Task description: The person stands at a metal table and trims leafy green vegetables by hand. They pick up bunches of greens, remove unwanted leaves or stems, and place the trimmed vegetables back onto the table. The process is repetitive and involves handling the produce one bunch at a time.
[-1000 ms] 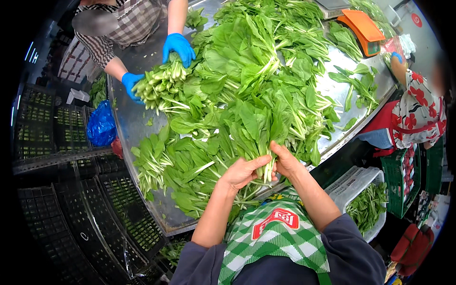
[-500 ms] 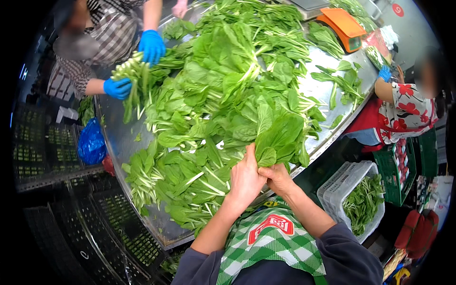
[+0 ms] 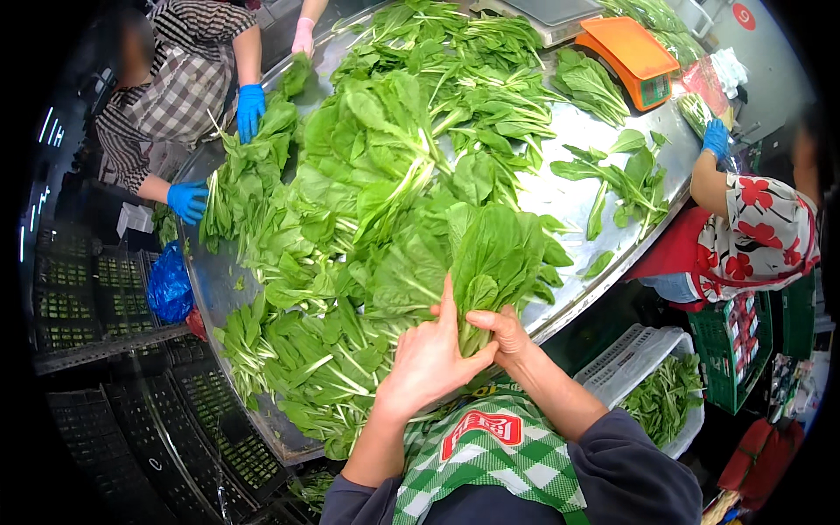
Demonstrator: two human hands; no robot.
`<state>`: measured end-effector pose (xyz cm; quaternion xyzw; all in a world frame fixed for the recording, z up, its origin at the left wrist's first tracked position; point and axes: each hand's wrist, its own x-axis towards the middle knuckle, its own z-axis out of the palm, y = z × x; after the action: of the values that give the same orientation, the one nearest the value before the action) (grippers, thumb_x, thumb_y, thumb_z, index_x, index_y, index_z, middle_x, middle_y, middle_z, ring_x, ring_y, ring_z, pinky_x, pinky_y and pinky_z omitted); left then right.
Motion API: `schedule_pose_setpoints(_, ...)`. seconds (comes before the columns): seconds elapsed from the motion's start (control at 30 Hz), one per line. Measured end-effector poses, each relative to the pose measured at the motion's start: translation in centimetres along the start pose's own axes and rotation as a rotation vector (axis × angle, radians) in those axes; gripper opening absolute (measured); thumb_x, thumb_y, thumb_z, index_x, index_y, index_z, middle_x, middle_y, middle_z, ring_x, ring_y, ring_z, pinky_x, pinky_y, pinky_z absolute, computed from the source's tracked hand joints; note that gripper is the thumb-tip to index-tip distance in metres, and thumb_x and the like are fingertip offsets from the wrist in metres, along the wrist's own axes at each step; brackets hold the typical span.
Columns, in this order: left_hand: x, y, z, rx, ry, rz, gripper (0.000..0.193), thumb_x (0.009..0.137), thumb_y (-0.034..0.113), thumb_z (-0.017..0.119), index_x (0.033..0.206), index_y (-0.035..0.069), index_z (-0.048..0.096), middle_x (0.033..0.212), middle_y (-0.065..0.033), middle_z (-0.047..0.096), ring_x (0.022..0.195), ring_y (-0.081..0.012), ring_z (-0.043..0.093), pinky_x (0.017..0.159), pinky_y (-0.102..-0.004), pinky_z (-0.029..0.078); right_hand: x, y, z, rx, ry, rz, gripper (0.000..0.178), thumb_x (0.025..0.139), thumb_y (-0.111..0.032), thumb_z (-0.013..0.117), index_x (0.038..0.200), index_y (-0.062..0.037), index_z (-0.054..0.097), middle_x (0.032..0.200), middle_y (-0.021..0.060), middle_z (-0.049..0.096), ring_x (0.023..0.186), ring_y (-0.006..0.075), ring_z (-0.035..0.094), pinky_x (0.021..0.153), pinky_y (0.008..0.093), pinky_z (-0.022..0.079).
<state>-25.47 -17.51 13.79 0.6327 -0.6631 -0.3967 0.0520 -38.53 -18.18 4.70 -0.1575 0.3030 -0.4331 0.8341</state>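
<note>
A bunch of leafy greens (image 3: pixel 497 249) with broad leaves is upright in front of me, just above the table's near edge. My right hand (image 3: pixel 506 337) is closed round its stalks, the thumb pressed on the front and the other fingers mostly behind. My left hand (image 3: pixel 429 360) is against the lower left of the bunch. Its index finger points up along the leaves and its thumb spreads toward my right hand; its remaining fingers are hidden. Loose greens (image 3: pixel 306 367) are heaped on the metal table (image 3: pixel 569 214) beyond and left of my hands.
Across the table at left, a person in blue gloves (image 3: pixel 250 112) handles greens; a pink-gloved hand (image 3: pixel 303 37) is behind. An orange scale (image 3: pixel 628 54) stands far right, near another person in a floral top (image 3: pixel 761 219). A lined white crate (image 3: pixel 634 357) holds greens; black crates (image 3: pixel 131 446) fill the left.
My left hand has loosened, its index finger and thumb now spread. The bunch has shifted slightly left and down with my hands. The person at left has lowered their greens onto the pile.
</note>
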Motion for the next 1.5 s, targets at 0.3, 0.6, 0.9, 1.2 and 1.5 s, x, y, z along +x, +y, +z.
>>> schedule_pose_setpoints(0.3, 5.5, 5.3, 1.0, -0.307, 0.51, 0.11, 0.074, 0.068, 0.021, 0.08, 0.128, -0.003, 0.043, 0.102, -0.0166, 0.064, 0.094, -0.0234, 0.063, 0.085, -0.0366, 0.049, 0.3, -9.7, -6.2, -0.37, -0.022, 0.038, 0.045, 0.073, -0.007, 0.07, 0.114, 0.0002, 0.053, 0.101, 0.0108, 0.062, 0.082, 0.0191, 0.063, 0.075, 0.032, 0.053)
schedule_pose_setpoints(0.6, 12.7, 8.6, 3.0, -0.259, 0.719, 0.248, 0.054, 0.072, 0.016, 0.075, 0.118, 0.001, 0.051, 0.116, -0.0143, 0.056, 0.107, -0.0251, 0.054, 0.092, -0.0371, 0.042, -0.6, -15.8, -7.1, -1.4, 0.173, -0.316, 0.058, 0.063, -0.011, 0.072, 0.11, 0.0108, 0.044, 0.087, 0.0296, 0.06, 0.084, 0.0439, 0.06, 0.073, 0.0454, 0.049)
schedule_pose_setpoints(0.9, 14.8, 11.2, 2.8, -0.061, 0.72, 0.321, 0.027, 0.073, 0.019, 0.073, 0.093, 0.004, 0.063, 0.102, -0.0124, 0.064, 0.099, -0.0263, 0.058, 0.088, -0.0364, 0.043, 0.5, -18.0, -10.1, -1.463, 0.148, -0.29, 0.051, 0.065, -0.013, 0.071, 0.101, 0.0086, 0.044, 0.086, 0.0306, 0.059, 0.081, 0.0459, 0.059, 0.07, 0.0469, 0.049)
schedule_pose_setpoints(1.2, 16.4, 8.9, 2.1, -0.278, 0.914, 0.091, 0.007, 0.076, 0.002, 0.065, 0.075, -0.001, 0.059, 0.091, -0.0147, 0.065, 0.084, -0.0233, 0.062, 0.077, -0.0325, 0.047, 4.1, -25.6, -14.0, -1.352, 0.156, -0.207, 0.057, 0.064, -0.015, 0.07, 0.111, 0.007, 0.048, 0.091, 0.0274, 0.061, 0.084, 0.0373, 0.062, 0.077, 0.0409, 0.05)
schedule_pose_setpoints(1.5, 14.3, 5.9, 2.5, -0.392, 0.849, -0.075, 0.007, 0.077, 0.001, 0.064, 0.075, -0.003, 0.059, 0.089, -0.0127, 0.065, 0.07, -0.0154, 0.06, 0.068, -0.0282, 0.048, 17.7, -48.6, -20.9, -1.894, 0.757, -0.843, 0.054, 0.066, -0.015, 0.068, 0.113, -0.0019, 0.046, 0.086, 0.0245, 0.061, 0.083, 0.0415, 0.06, 0.073, 0.0458, 0.049)
